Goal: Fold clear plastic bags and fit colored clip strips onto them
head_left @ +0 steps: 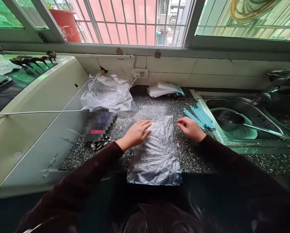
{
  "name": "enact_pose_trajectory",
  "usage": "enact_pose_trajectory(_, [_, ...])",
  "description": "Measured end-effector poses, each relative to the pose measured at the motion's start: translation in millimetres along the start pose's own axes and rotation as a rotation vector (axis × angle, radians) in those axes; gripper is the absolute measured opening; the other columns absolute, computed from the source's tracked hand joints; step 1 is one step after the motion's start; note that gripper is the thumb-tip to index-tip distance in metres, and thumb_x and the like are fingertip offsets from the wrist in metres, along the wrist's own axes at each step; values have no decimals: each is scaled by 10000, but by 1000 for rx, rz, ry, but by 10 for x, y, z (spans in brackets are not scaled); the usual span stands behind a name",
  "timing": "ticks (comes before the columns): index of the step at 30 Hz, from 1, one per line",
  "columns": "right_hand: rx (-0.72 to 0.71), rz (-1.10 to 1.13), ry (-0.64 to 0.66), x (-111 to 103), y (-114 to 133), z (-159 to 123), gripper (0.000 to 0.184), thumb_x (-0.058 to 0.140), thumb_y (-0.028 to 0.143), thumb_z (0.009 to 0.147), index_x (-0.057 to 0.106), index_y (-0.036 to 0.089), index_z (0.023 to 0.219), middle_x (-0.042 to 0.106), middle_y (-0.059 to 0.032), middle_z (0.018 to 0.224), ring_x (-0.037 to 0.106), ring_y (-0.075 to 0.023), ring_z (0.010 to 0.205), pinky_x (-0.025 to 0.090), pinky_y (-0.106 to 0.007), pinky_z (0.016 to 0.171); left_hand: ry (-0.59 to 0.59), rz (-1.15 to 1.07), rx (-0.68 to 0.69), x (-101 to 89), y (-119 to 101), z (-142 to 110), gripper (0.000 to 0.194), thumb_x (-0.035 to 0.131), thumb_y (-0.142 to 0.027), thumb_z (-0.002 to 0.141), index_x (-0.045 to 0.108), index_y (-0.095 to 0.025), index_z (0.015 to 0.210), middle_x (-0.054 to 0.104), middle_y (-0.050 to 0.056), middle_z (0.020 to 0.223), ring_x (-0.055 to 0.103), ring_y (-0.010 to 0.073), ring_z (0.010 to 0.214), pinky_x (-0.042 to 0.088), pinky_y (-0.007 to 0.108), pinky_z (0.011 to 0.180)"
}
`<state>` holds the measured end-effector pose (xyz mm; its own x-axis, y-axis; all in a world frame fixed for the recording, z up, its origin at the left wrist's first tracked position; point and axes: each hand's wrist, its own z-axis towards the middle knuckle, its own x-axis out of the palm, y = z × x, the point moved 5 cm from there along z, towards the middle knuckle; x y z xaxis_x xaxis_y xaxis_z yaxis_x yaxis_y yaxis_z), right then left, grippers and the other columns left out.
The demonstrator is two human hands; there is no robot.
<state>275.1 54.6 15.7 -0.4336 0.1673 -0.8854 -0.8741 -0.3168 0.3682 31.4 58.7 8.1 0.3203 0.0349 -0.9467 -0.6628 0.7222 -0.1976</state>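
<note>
A clear, wrinkled plastic bag (160,155) lies flat on the speckled counter in front of me, its lower end hanging past the front edge. My left hand (137,132) is over the bag's upper left side, thumb and fingers apart. Just right of the bag is my right hand (190,128), its fingers curled in and pressed together; anything between them is hidden. Beyond my right hand lie several flat turquoise strips (199,116), loosely bunched beside the sink.
A stack of clear bags with turquoise edges (165,89) rests by the wall. Crumpled plastic (108,92) and a blurred-out object (99,125) lie left, near a white cable (38,112). The metal sink (220,139) at right holds a pan (228,119).
</note>
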Motion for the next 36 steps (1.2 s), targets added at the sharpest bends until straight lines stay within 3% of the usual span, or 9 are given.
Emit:
enact_pose_trajectory(1, [167, -9, 40, 50, -93, 155, 193, 532, 274, 816, 650, 161, 919, 676, -77, 879, 601, -158, 750, 473, -278, 696, 11, 8, 2, 21, 32, 124, 471, 352, -390, 935, 523, -115, 1276, 499, 119, 1380, 457, 223, 1276, 345, 396, 1088])
enact_pose_trajectory(5, [330, -25, 90, 221, -191, 595, 203, 577, 327, 761, 657, 144, 727, 668, -84, 719, 582, -163, 641, 418, -260, 584, 118, 60, -87, 197, 148, 385, 529, 356, -379, 934, 391, -104, 1384, 357, 124, 1474, 341, 232, 1363, 286, 402, 1119])
enact_pose_trajectory(9, [344, 28, 157, 355, -223, 712, 145, 604, 247, 700, 619, 153, 591, 627, -37, 585, 529, -128, 542, 361, -234, 520, 212, 105, -203, 346, 320, 302, 578, 335, -400, 934, 333, -76, 1413, 297, 147, 1497, 292, 244, 1387, 252, 409, 1129])
enact_pose_trajectory(14, [289, 99, 141, 378, -216, 800, 126, 580, 198, 690, 611, 147, 579, 618, -16, 585, 505, -106, 551, 360, -220, 545, 162, 125, -274, 300, 526, 203, 583, 347, -444, 919, 369, -114, 1399, 324, 139, 1488, 307, 256, 1380, 266, 428, 1116])
enact_pose_trajectory(17, [259, 133, 98, 360, -198, 894, 121, 574, 204, 691, 611, 151, 588, 609, -7, 587, 494, -104, 557, 362, -223, 561, 116, 83, -217, 225, 332, 178, 585, 338, -433, 928, 348, -96, 1406, 302, 151, 1495, 290, 256, 1388, 261, 442, 1119])
enact_pose_trajectory(21, [218, 183, 34, 315, -144, 986, 109, 572, 214, 691, 609, 154, 608, 590, 1, 584, 477, -103, 566, 362, -226, 579, 144, -64, 213, 270, -388, 97, 565, 314, -488, 933, 379, -171, 1395, 358, 89, 1482, 312, 194, 1380, 275, 361, 1121])
enact_pose_trajectory(24, [183, 227, -3, 255, -71, 1015, 117, 557, 224, 708, 608, 149, 633, 573, 0, 584, 458, -99, 560, 363, -229, 580, 165, -85, 314, 383, -655, 80, 545, 321, -503, 928, 441, -185, 1355, 399, 91, 1459, 363, 218, 1349, 288, 378, 1107])
enact_pose_trajectory(32, [29, 381, -156, -50, 113, 954, 150, 550, 283, 751, 613, 156, 704, 584, -9, 657, 457, -100, 581, 389, -236, 582, 182, -2, 238, 470, -366, 272, 522, 363, -488, 921, 443, -207, 1353, 419, 77, 1449, 384, 231, 1330, 296, 394, 1084])
enact_pose_trajectory(36, [-126, 386, -240, -197, 257, 774, 182, 567, 325, 781, 623, 172, 698, 601, -22, 691, 478, -112, 607, 409, -248, 582, -63, 32, 170, 168, -237, 296, 450, 386, -411, 925, 503, -177, 1292, 496, 105, 1382, 461, 222, 1248, 336, 383, 1045])
